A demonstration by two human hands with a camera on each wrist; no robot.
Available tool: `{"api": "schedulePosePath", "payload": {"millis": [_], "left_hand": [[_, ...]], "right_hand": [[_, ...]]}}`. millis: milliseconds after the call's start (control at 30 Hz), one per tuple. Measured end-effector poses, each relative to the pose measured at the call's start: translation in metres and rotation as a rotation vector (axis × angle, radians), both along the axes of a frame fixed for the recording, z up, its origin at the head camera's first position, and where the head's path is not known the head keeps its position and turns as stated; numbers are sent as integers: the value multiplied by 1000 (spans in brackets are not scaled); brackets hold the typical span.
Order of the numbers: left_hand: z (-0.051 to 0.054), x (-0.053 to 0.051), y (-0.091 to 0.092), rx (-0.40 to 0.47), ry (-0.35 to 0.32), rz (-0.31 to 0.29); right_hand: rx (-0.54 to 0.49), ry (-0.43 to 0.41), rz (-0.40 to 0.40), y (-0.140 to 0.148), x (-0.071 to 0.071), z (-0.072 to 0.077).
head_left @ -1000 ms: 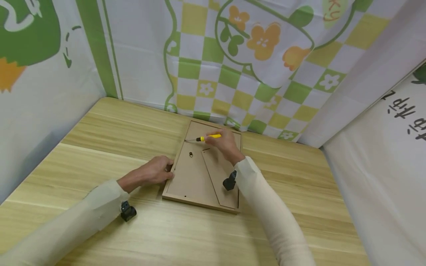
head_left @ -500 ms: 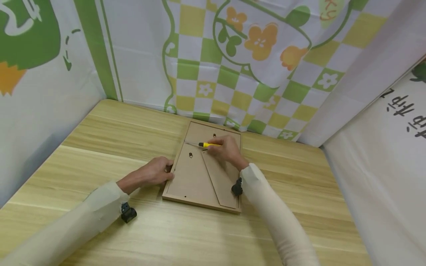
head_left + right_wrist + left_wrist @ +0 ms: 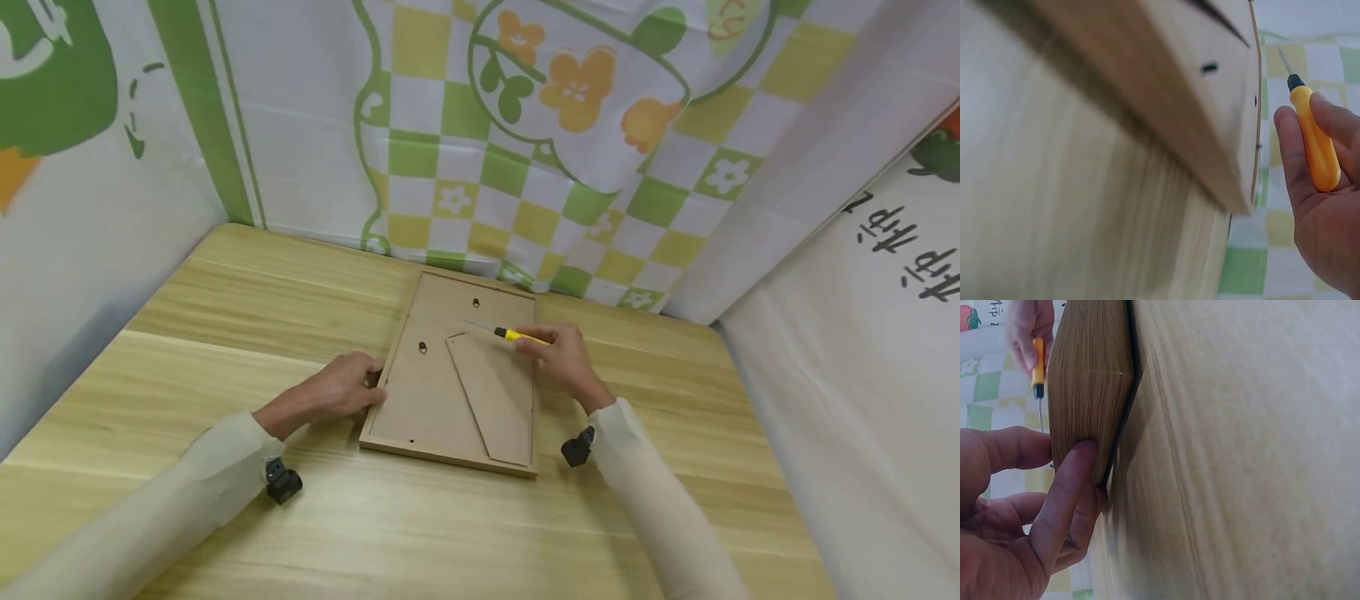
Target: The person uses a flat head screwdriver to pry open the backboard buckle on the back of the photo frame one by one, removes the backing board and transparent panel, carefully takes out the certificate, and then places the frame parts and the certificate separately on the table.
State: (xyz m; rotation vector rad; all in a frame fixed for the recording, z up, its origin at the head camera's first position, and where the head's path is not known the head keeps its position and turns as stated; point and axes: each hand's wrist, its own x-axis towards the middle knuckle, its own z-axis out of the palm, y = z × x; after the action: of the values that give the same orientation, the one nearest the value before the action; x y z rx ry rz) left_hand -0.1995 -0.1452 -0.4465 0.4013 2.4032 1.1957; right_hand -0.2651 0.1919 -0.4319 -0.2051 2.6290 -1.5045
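Observation:
A picture frame (image 3: 408, 408) lies on the table with its brown backing board up. My left hand (image 3: 341, 386) holds the frame's left edge; the left wrist view shows its fingers (image 3: 1072, 481) against the wood-grain side. In my right hand (image 3: 562, 357) is a small screwdriver (image 3: 517, 335) with a yellow handle and black collar. Its thin shaft points left above the board, and the tip looks apart from it. The right wrist view shows the thumb and fingers around the yellow handle (image 3: 1317, 140). On the board are a stand flap (image 3: 491, 408) and two hanging rings (image 3: 422, 347).
The frame rests on a wood-grain table (image 3: 247, 333), close to its back edge. A green and yellow checked curtain (image 3: 517, 167) hangs right behind. White sheets (image 3: 847, 400) enclose the sides. A black wrist camera (image 3: 577, 447) sits under the right sleeve.
My right hand has drawn the screwdriver from the frame's left inner edge toward the right, uncovering the upper hanging ring and the stand flap. The left hand keeps its hold on the frame.

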Motion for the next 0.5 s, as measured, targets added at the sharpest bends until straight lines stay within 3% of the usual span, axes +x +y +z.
{"api": "schedulePosePath", "payload": {"millis": [500], "left_hand": [[0, 1, -1, 5, -17, 5]], "right_hand": [[-116, -15, -179, 80, 27, -18]]}}
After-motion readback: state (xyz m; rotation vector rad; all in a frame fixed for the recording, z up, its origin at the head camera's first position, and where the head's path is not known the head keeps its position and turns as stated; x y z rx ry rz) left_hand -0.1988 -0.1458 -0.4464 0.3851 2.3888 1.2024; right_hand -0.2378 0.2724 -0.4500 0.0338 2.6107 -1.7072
